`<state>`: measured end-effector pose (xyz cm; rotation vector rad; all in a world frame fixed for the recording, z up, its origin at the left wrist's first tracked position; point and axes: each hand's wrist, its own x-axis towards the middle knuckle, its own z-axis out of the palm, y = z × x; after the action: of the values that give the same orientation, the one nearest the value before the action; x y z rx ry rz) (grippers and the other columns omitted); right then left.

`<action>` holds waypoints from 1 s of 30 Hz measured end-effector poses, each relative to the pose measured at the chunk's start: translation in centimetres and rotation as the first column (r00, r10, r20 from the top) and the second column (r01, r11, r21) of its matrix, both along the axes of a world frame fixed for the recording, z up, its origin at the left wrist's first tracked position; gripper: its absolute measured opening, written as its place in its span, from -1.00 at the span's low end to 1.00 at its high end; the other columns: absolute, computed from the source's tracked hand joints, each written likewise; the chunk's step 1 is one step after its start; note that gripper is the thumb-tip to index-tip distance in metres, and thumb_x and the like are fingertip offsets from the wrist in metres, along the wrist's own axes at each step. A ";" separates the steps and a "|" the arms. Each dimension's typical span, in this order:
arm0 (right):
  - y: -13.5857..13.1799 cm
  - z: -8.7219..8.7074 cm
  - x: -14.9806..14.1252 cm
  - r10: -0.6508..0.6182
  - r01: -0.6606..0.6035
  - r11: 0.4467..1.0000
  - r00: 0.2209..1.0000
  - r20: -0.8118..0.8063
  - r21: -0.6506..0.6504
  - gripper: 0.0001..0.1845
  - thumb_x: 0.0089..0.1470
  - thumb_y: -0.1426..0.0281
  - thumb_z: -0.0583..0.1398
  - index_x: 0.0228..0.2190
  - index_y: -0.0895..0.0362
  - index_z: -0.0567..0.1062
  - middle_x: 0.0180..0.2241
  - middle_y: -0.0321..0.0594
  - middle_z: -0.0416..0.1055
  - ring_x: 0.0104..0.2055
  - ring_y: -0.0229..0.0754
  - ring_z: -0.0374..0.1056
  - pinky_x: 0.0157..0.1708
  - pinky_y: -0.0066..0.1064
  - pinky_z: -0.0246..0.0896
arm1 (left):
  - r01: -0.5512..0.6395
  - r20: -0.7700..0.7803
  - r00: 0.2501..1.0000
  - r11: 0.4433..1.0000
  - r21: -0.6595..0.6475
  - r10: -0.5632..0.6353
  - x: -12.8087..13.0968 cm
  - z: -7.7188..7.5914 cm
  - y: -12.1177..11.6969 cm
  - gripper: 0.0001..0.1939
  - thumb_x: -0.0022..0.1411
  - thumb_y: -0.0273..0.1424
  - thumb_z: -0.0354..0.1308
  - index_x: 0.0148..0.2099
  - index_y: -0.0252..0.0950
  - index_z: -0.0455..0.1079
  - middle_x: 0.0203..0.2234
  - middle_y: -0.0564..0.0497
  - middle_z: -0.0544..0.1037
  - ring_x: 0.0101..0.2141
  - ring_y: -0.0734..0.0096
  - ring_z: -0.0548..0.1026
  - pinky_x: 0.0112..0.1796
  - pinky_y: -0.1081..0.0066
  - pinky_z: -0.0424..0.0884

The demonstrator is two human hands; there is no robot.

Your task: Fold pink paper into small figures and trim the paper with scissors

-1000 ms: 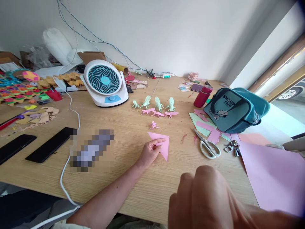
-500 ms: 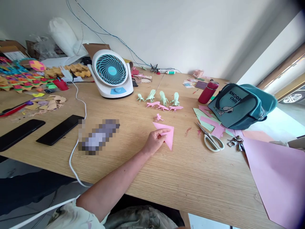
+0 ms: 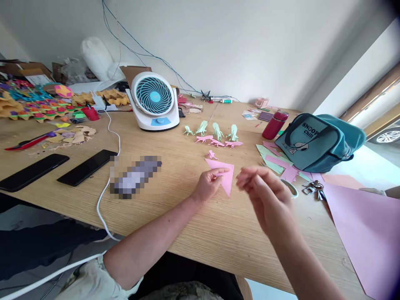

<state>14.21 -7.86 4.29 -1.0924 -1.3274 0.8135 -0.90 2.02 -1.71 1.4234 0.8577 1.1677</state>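
Holding pink paper triangle (image 3: 228,179) on table (image 3: 225,227) with left hand (image 3: 208,184); hovering right hand (image 3: 271,199) just beside, fingers curling, can't tell if gripping.

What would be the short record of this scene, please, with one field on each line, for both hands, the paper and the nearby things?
Left hand: fingers touching the pink paper
Right hand: apart from that paper, fingers curled; whether it holds anything is unclear
Paper shape: pointed corners; partly covered by the left hand
Figures: four green paper figures, four pink paper figures
Scissors: partly hidden behind the right hand
Far right side: red bottle beside teal bag
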 end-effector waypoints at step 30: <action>6.7 -5.6 1.8 0.084 -0.083 0.843 0.996 -0.024 -0.531 -0.49 -0.25 -0.01 0.39 -0.71 0.17 0.44 -0.76 -0.29 0.27 -0.71 -0.36 0.04 -0.70 -0.45 -0.19 | 0.185 0.067 0.981 0.981 -0.050 -0.182 0.5 -0.6 0.9 -0.13 0.18 -0.35 0.30 0.40 -0.25 -0.08 -0.37 0.04 0.48 -0.35 0.46 0.43 -0.23 0.44 0.38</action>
<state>15.97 -1.18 -1.27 -1.4705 -1.1808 1.2987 -0.39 2.95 -2.29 1.3821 0.6945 1.0349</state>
